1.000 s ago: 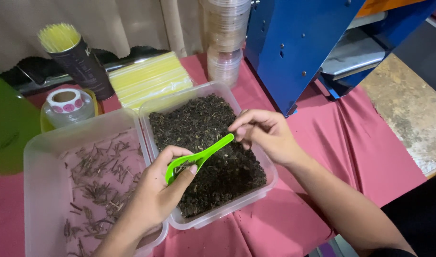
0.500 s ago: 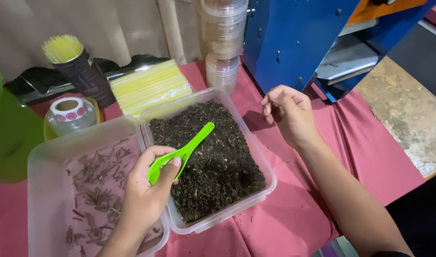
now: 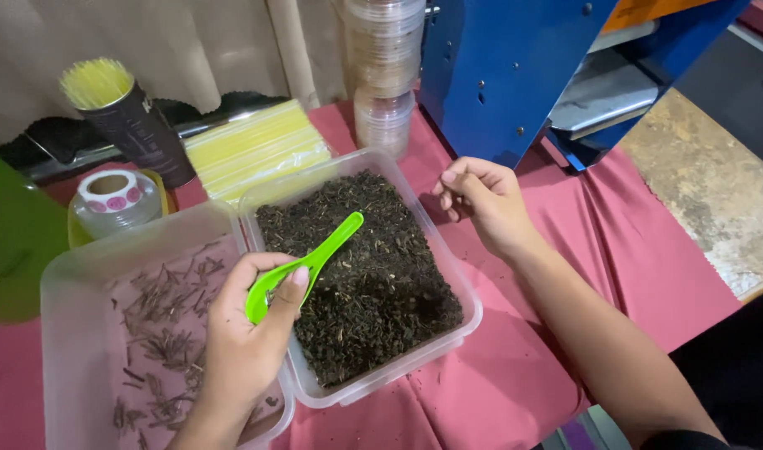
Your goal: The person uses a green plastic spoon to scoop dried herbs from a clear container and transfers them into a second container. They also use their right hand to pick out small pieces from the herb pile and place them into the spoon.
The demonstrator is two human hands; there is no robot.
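The left hand [image 3: 246,350] has its grip clamped on a green plastic scoop [image 3: 302,268] (light, stiff, best held by its handle) above the tub of dark dried leaves [image 3: 361,279]; the right hand [image 3: 481,200] hovers loosely curled, empty.

Glossy plastic scoop [image 3: 305,265]; translucent plastic tub [image 3: 448,275]; matt cloth [image 3: 515,367].

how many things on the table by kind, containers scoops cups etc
clear plastic tubs: 2 (dark leaf tub, twig tub)
green scoop, in left hand: 1
stack of clear lidded cups: 1
dark cup of yellow straws: 1
pack of yellow straws: 1
tape roll: 1
Total: 7
The right hand holds nothing visible.
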